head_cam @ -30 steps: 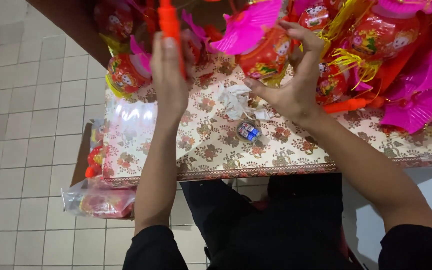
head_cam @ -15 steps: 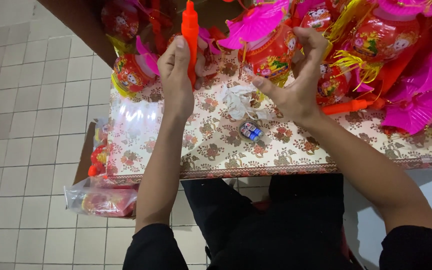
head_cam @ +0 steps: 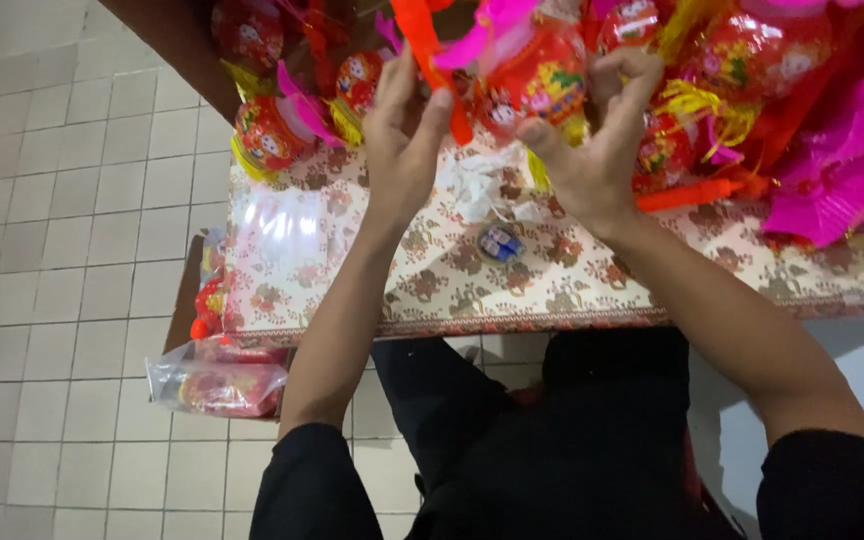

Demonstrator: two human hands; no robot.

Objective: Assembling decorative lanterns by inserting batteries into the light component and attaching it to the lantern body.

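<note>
Left hand [head_cam: 407, 150] pinches an orange stick [head_cam: 430, 55] upright; right hand [head_cam: 592, 150] grips a red lantern [head_cam: 537, 85] beside it, steadying both for joining above the table [head_cam: 432, 280].

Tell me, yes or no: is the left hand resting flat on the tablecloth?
No. The left hand is raised above the tablecloth, its fingers gripping an orange stick.

Place: a lantern-making work table is sitting on a white tiled floor [head_cam: 62, 200].
Evidence: red and pink paper lanterns [head_cam: 752, 60] are piling on the floral tablecloth [head_cam: 552, 280].
</note>
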